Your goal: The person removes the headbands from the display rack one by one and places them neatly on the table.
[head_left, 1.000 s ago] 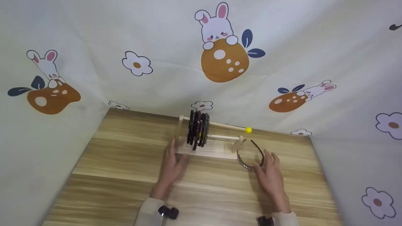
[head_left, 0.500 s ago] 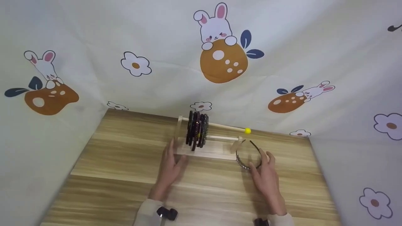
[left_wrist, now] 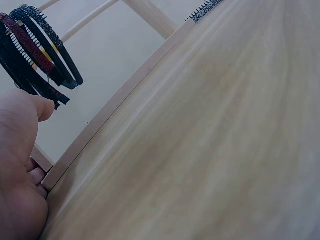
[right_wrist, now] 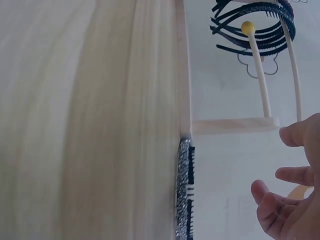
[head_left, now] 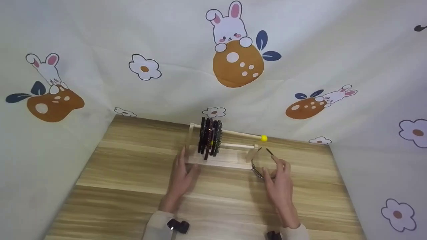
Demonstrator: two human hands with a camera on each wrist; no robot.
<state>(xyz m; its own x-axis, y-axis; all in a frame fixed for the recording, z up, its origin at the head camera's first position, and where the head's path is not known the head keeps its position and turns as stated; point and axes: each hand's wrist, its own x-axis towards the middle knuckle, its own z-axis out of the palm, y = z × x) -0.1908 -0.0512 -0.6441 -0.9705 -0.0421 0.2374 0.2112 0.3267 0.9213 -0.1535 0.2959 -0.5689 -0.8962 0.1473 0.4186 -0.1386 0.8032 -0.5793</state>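
Note:
A light wooden rack (head_left: 233, 160) stands near the back, with several dark headbands (head_left: 210, 138) hung close together on its upper rod. My left hand (head_left: 180, 176) rests against the rack's left end, fingers extended and thumb apart; in the left wrist view its fingertips (left_wrist: 37, 176) reach the base corner. One loose headband (head_left: 256, 169), toothed and glittery, lies on the table by the rack's right end. Over its right side is my right hand (head_left: 280, 181), partly covering it. The right wrist view shows these fingers spread, holding nothing, away from the glittery band (right_wrist: 184, 192).
A yellow ball (head_left: 264, 138) caps the front end of the rack's rod, and a lower rod (head_left: 238, 146) runs alongside. The wood-grain table (head_left: 133, 173) is bounded at the back and sides by pale cloth walls (head_left: 180, 93) with rabbit prints.
My right hand has moved slightly left and further over the loose headband, hiding more of its right side. The left hand and the rack have stayed in place.

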